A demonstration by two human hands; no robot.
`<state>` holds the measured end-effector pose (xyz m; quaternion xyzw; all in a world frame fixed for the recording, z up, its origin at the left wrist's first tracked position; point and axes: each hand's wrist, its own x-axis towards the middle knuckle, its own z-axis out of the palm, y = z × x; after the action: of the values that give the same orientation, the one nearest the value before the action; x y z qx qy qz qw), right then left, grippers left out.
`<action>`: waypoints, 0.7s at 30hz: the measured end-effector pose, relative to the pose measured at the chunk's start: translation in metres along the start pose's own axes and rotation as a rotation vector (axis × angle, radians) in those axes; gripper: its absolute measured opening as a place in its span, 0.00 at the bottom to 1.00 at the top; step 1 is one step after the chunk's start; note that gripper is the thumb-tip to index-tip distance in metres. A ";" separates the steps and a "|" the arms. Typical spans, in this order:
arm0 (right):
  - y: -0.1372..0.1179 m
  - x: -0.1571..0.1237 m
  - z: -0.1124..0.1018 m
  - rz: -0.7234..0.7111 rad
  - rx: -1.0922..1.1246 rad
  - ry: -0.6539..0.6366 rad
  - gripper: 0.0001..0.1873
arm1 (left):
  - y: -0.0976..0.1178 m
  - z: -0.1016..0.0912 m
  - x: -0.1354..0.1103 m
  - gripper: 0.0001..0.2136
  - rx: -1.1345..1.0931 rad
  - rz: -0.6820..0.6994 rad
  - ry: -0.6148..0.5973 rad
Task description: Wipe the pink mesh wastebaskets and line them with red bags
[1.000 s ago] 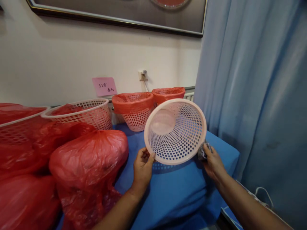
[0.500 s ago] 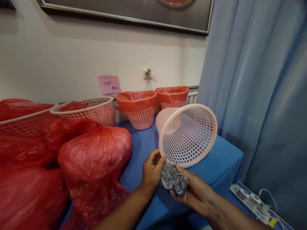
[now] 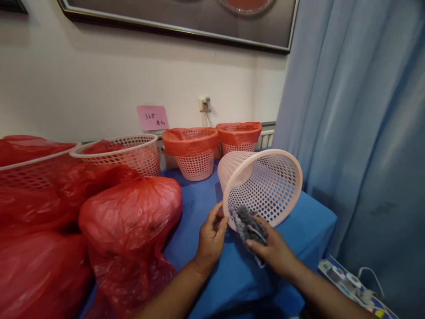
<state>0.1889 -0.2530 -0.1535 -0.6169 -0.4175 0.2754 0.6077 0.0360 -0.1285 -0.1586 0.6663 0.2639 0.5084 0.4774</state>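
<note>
head | perforated pink basket [image 3: 264, 192] tipped on the blue-covered surface [image 3: 199, 208], right of centre, mouth near, likely for inside access | left grip [image 3: 210, 239] pinches its left rim, presumably steadying | right grip [image 3: 274, 246] holds grey cloth [image 3: 247, 223] at near rim

The basket [image 3: 265, 189] is pale pink, the cloth [image 3: 247, 223] mottled grey.

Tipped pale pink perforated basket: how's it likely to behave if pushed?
The pale pink perforated basket is probably light for its size, given its perforated wall. With its round rim, it may roll if the left hand lets go. Likely fairly stiff: the rim looks undistorted in that grip.
</note>
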 end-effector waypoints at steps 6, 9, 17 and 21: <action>-0.056 0.042 0.015 -0.700 -0.472 -0.088 0.31 | 0.002 -0.005 0.003 0.23 0.024 0.014 -0.001; -0.092 0.095 -0.033 -0.985 -0.813 0.076 0.25 | 0.006 -0.007 0.003 0.23 0.059 0.019 0.012; -0.012 0.074 -0.130 -0.684 -1.150 0.244 0.18 | 0.014 -0.004 0.004 0.22 0.042 0.007 0.030; 0.046 0.007 -0.069 -0.458 -0.733 0.155 0.22 | 0.015 -0.002 0.004 0.22 0.060 -0.018 0.074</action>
<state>0.2587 -0.2789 -0.1894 -0.7022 -0.5667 -0.0801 0.4235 0.0338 -0.1304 -0.1436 0.6589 0.3023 0.5202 0.4515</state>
